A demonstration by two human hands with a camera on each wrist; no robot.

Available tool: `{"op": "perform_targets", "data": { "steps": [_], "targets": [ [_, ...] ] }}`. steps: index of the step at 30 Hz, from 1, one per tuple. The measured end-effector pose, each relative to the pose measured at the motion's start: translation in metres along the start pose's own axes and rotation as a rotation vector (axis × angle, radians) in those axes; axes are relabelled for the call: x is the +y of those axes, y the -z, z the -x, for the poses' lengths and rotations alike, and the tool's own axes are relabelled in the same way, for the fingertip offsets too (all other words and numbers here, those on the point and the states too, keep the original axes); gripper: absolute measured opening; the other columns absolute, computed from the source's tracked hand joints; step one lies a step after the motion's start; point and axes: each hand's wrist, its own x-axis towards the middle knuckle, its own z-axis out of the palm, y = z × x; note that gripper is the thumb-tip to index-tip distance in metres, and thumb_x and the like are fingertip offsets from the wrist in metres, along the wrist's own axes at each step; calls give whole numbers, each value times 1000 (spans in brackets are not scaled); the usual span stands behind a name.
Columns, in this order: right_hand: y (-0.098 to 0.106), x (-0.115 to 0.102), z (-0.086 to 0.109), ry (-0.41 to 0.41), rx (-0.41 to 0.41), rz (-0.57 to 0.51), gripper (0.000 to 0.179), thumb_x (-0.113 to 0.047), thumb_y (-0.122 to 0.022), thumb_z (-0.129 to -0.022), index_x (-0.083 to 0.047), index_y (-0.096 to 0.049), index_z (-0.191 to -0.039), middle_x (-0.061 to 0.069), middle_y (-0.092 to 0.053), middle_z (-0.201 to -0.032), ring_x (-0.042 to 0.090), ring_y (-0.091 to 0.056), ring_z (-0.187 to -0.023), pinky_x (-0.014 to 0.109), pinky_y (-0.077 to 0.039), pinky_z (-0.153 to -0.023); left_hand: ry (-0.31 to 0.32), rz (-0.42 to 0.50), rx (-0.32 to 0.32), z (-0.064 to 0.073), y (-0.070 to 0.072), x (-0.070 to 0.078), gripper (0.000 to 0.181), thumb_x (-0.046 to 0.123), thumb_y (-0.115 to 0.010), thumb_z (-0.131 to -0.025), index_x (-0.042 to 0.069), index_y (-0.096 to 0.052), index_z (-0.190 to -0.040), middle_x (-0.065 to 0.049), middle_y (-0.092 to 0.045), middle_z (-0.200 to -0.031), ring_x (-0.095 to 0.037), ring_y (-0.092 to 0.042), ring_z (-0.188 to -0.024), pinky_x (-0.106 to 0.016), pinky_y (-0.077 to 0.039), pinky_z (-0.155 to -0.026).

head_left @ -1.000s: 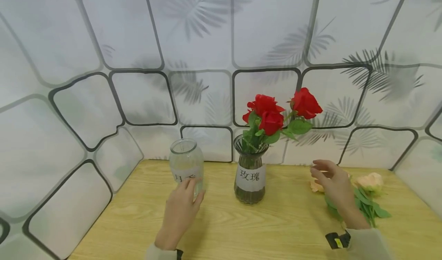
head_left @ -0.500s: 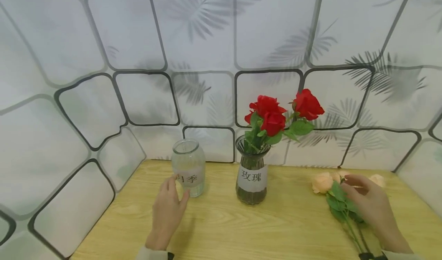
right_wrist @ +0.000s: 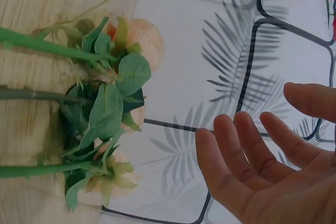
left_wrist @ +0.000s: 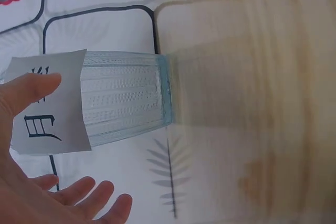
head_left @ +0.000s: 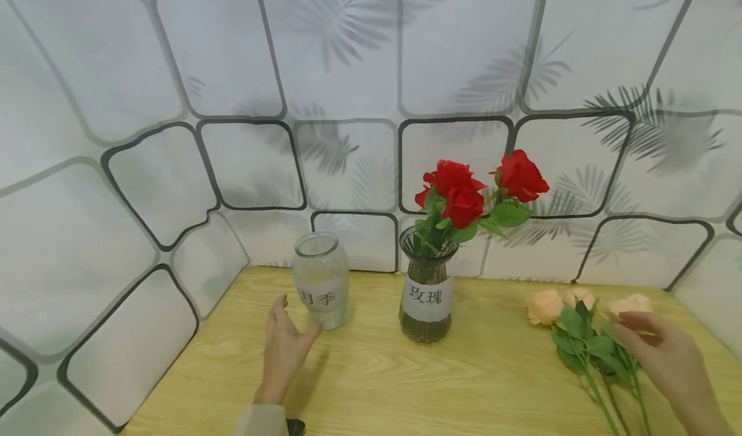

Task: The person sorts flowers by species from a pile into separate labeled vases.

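On table (head_left: 371,384), jar (head_left: 321,277) — 月季, vase (head_left: 427,286) — 玫瑰

Head view evenly lit, slightly soft; 2 wrist views dimmer; faint shadows on table (head_left: 371,388).

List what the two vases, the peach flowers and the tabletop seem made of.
Clear vase: likely glossy glass; see-through, bluish base edge.
Dark vase: probably smooth, smoky glass; tinted, translucent rim.
Peach flowers: perhaps fabric; petals look soft and matte, though real isn't ruled out.
Tabletop: wood or wood-print; grain shows, fairly matte.
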Motion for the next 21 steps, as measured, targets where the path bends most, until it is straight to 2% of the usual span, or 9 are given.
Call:
{"op": "perform_targets", "data": {
  "steps": [2,4,6,8,9,11,14,17,21],
  "targets": [
    [3,2,2,-20,0,12,43,-20,-64,-101,15,-57,-125,-11,-70,-91,-18,-47,-69,15,-46,-55,29,67,-31,-3,-3,-3,93,13,-78,-87,-13,-15,-151,-41,-30,-147,-60,-37,-131,-70,-42,-101],
    [5,5,3,-35,1,15,43,-19,-63,-101,16,-56,-125,-13,-69,-90,-18,-47,-68,15,-46,-54,47,138,-60,-6,-7,-5,97,10,-78,-86,-14,-9,-151,-42,-27,-147,-61,-34,-132,-70,-39,-104],
    [7,8,4,-48,2,6,43,-19,-64,-101,16,-56,-125,-32,-57,-86,-17,-49,-67,15,-46,-54,70,204,-89,-9,-10,-7,99,6,-78,-86,-15,-6,-151,-44,-25,-148,-62,-31,-134,-71,-36,-106],
    [8,11,5,-55,-3,15,44,-20,-64,-101,16,-56,-125,-32,-57,-86,-17,-48,-67,16,-46,-54,96,252,-113,-11,-13,-8,100,4,-78,-86,-16,-5,-151,-45,-24,-149,-63,-29,-135,-71,-34,-107],
    [8,12,4,-62,-15,18,45,-21,-63,-101,16,-55,-125,-27,-62,-86,-17,-48,-67,16,-46,-55,113,266,-121,-12,-14,-8,100,4,-78,-86,-15,-5,-151,-45,-24,-149,-62,-29,-136,-70,-33,-108],
    [8,13,4,-75,-40,36,46,-22,-62,-102,16,-54,-126,2,-74,-95,-12,-53,-65,20,-48,-56,143,287,-131,-14,-16,-9,99,3,-78,-85,-15,-7,-151,-45,-25,-150,-61,-29,-136,-69,-34,-109],
    [9,14,2,-109,-86,53,49,-24,-59,-104,18,-51,-128,38,-61,-116,-3,-59,-63,32,-54,-58,168,305,-144,-15,-18,-9,97,3,-78,-85,-15,-9,-151,-44,-27,-150,-60,-31,-136,-68,-36,-108],
    [9,15,1,-146,-132,35,53,-25,-57,-106,20,-47,-131,40,-59,-118,4,-64,-64,43,-58,-62,191,325,-163,-17,-19,-10,94,2,-76,-87,-14,-10,-151,-43,-26,-151,-59,-30,-137,-67,-35,-109],
    [10,20,-2,-178,-202,-27,59,-27,-53,-107,23,-40,-135,41,-59,-118,-2,-62,-67,39,-61,-66,189,322,-176,-22,-19,-12,88,2,-74,-89,-15,-14,-151,-45,-27,-150,-61,-31,-136,-67,-34,-110]
  ]
}}
